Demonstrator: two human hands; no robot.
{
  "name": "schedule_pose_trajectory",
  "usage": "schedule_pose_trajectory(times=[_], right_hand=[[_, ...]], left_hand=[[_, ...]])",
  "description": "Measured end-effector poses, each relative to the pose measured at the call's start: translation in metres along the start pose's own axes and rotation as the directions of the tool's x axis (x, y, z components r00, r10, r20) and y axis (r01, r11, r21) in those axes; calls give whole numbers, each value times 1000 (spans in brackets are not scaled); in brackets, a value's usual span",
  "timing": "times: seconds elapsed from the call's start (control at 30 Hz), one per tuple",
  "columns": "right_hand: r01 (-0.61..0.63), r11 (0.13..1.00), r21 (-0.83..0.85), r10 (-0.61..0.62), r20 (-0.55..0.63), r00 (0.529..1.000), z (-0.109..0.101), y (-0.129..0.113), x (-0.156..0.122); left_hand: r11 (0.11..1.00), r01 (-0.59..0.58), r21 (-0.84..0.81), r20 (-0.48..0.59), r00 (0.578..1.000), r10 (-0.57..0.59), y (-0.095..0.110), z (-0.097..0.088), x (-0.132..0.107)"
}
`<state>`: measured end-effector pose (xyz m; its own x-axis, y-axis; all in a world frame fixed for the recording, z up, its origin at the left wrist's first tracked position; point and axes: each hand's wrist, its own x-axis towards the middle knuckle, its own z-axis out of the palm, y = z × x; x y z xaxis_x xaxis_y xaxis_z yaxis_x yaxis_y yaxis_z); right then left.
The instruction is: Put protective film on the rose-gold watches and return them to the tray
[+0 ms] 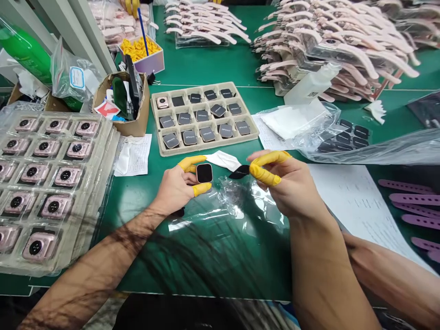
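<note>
- You are pinching a square black-faced smartwatch between the yellow-capped thumb and finger of your left hand.
- Your right hand is gripping a small black film tab just beside the watch.
- Clear plastic trays of rose-gold watch bodies are lying full at your left.
- A beige compartment tray is sitting ahead on the green bench, holding dark square pads and one rose-gold watch body.

The green workbench carries watch trays and a beige tray.

Rose-gold smartwatch, black screen up — black film piece just beside
</note>
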<state>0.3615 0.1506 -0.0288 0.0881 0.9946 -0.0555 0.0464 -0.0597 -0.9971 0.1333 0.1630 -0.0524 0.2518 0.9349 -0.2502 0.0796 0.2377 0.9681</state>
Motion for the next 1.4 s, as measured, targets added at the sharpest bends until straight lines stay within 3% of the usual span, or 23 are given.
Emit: schedule_pose_trajectory(times=[0.13,0.37,0.63,1.4], right_hand=[[-144,986,87,138,70,988,18,8,-2],[-193,980,51,188,85,978,40,21,-5],[-251,957,145,238,102,966,43,25,-4],[-258,958,129,248,87,965,43,25,-5]], left_hand=[[998,-20,55,56,998,17,-1,-1,0],[981,-14,192,133,991,-12,5,-1,-2],[964,-8,266,162,986,-36,7,-2,-3],[952,-48,301,170,985,-4,5,-2,-1]])
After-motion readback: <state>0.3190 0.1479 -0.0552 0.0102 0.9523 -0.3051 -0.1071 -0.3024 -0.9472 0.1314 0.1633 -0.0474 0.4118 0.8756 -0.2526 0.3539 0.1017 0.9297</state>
